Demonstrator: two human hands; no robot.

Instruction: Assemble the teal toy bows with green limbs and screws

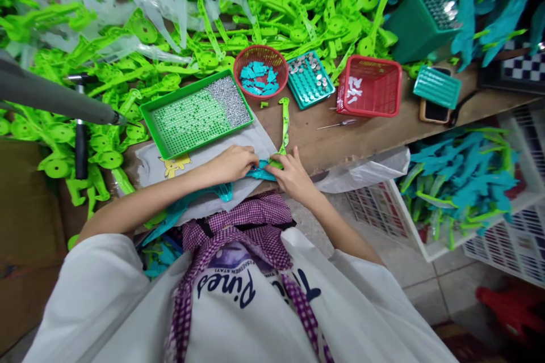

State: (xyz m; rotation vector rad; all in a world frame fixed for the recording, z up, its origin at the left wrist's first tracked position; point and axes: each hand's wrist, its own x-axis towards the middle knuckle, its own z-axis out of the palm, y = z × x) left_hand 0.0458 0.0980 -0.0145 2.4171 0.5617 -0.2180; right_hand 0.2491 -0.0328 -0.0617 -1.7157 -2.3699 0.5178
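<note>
At the bench's front edge I have a long teal plastic part (261,172) lying across a grey cloth (147,156). My left hand (233,163) is closed at its left side, the fingertips pinched together over it. From the right, my right hand (293,174) grips the same part, with its thumb and fingers round the joint where a lime-green plastic arm (285,125) meets it. The green arm points away from me over the bench. Below my left wrist, the teal part's wider end (221,190) hangs over the edge. Small pieces under my fingers are hidden.
Behind my hands stand a green tray (183,119) of small metal pins, a red round basket (260,54) of teal pieces, a teal tray (309,76) of metal discs and a red basket (374,91). A screwdriver (340,124) lies right; a hammer (80,136) lies left.
</note>
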